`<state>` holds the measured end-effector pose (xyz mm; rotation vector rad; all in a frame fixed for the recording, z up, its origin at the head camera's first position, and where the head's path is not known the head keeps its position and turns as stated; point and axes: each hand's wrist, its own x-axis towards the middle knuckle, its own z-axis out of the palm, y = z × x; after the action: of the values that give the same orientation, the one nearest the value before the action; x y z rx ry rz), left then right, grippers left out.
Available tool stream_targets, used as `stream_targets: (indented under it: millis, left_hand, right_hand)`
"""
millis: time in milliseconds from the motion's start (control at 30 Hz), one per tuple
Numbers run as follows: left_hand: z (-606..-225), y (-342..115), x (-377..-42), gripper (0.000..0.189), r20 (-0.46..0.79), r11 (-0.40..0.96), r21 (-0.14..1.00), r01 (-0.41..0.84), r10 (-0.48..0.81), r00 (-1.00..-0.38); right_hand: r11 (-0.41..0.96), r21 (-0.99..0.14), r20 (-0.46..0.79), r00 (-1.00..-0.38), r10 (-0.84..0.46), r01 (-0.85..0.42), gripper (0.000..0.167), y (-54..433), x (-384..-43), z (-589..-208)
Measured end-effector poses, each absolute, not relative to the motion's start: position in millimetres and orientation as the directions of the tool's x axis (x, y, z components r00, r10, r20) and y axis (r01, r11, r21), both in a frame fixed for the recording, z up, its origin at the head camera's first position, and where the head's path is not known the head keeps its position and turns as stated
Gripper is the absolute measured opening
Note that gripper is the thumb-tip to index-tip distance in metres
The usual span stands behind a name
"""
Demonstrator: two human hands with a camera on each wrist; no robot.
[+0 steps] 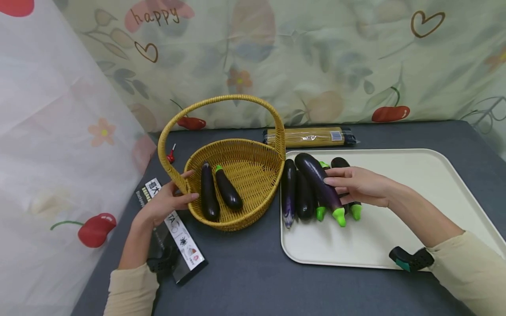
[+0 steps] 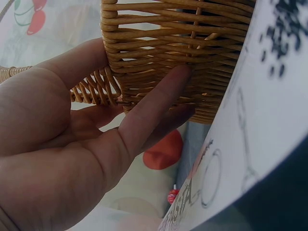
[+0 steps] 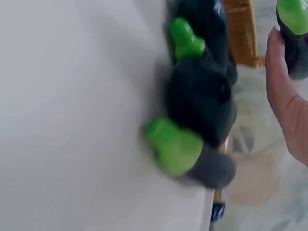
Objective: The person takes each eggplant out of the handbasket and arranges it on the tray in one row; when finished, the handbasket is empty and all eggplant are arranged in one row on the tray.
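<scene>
A yellow wicker basket (image 1: 253, 175) with a tall arched handle holds two dark eggplants, a long one (image 1: 210, 193) and a shorter green-tipped one (image 1: 229, 191). My left hand (image 1: 160, 205) grips the basket's left side, its digits placed on both sides of the rim; the left wrist view shows fingers against the woven wall (image 2: 149, 53). Above the tray's left part, my right hand (image 1: 365, 186) holds a purple eggplant (image 1: 316, 173) with a bright green cap. Several other eggplants (image 1: 289, 188) lie on the cream tray (image 1: 395, 237) beneath it, partly hidden.
A clear-wrapped pack of spaghetti (image 1: 308, 137) lies behind the tray. Left of the basket are a black and white box (image 1: 186, 243), under my left forearm, and a small red object (image 1: 171, 156). Patterned cloth (image 1: 300, 66) hangs behind the grey table (image 1: 253, 281).
</scene>
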<state>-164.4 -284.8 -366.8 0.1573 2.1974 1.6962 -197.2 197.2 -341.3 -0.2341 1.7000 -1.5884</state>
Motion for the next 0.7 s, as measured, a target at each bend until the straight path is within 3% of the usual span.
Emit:
stream_targets:
  millis: [233,400,500,700]
  left_hand:
    - [-366.0,-284.0,-163.7,0.075,-0.217,0.283,0.950,-0.133,0.293,-0.931]
    - [-364.8,-284.2,-163.4,0.076,-0.216,0.289,0.949,-0.130,0.293,-0.931]
    - [-364.3,-284.8,-163.4,0.076,-0.213,0.287,0.950,-0.125,0.298,-0.931]
    - [-363.7,-283.5,-163.0,0.077,-0.203,0.282,0.953,-0.114,0.307,-0.930]
  right_hand:
    - [0.122,-0.912,-0.388,-0.725,-0.568,0.392,0.064,238.4,-196.5,-351.3]
    - [0.053,-0.916,-0.367,-0.779,-0.509,0.398,0.031,266.8,-199.4,-358.7]
    - [0.032,-0.912,-0.377,-0.803,-0.462,0.409,0.021,282.5,-203.0,-365.0]
    - [0.056,-0.885,-0.443,-0.801,-0.403,0.462,0.064,301.4,-209.7,-379.7]
